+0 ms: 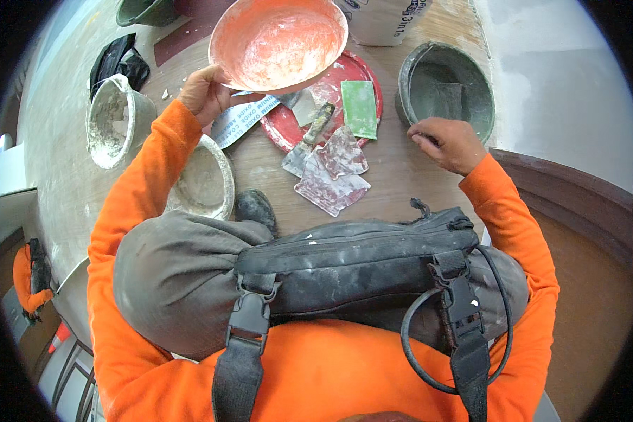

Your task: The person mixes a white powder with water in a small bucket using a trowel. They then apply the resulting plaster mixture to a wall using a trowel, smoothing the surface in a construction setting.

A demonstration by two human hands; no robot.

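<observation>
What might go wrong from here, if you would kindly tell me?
The left hand grips the orange bowl at one side only, so it might tip and shed white residue.

The putty knife and smeared flat scrapers lie loosely overlapped, partly on the red tray, and could slide if bumped.

The right hand is close to the dark bucket and could knock it.

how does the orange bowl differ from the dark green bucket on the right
Place: the orange bowl is held up by its edge in the left hand, while the dark green bucket stands on the floor near the right hand.
Shape: the bowl looks shallow and flared, the bucket deeper.
Inside: the bowl shows whitish smears over orange, the bucket looks dark grey-green.
Both are round and open-topped.
</observation>
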